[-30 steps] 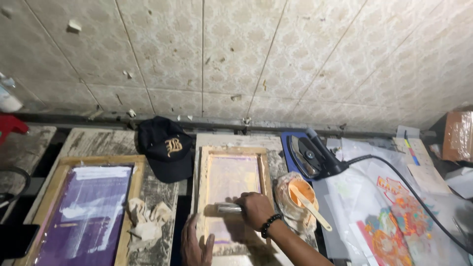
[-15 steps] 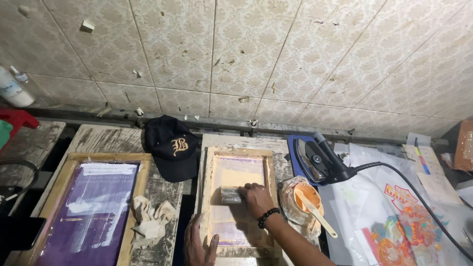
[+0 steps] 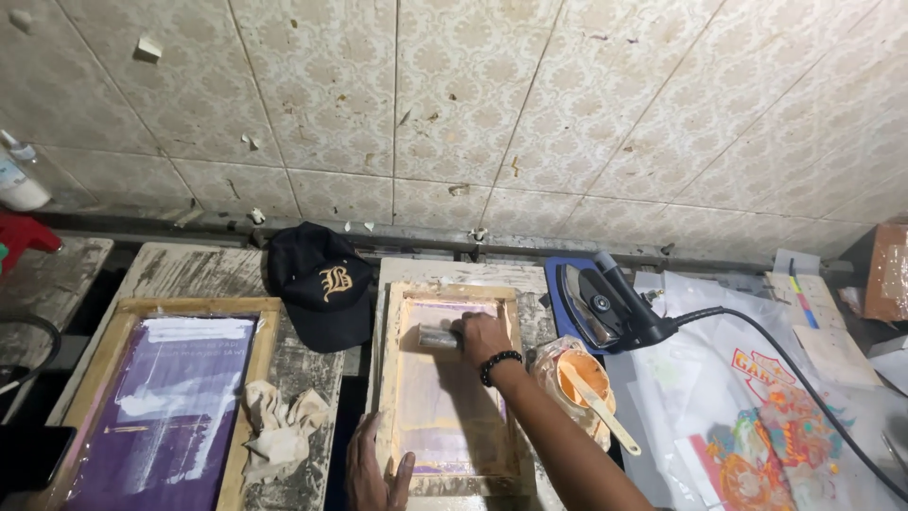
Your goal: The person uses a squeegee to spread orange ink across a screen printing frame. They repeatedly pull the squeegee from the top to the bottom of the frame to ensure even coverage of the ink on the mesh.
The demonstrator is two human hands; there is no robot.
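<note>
My right grip (image 3: 484, 337) clamps the squeegee (image 3: 438, 337) at the frame's (image 3: 388, 378) 12 o'clock; left grip (image 3: 375, 470), spread flat, pins 6 o'clock. I judge even pressure best.

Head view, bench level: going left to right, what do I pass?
Large wooden screen frame → crumpled rag → black cap → small wooden screen frame, left hand on its near edge, right hand pressing a squeegee → tub of orange ink → iron → printed sheets.
</note>
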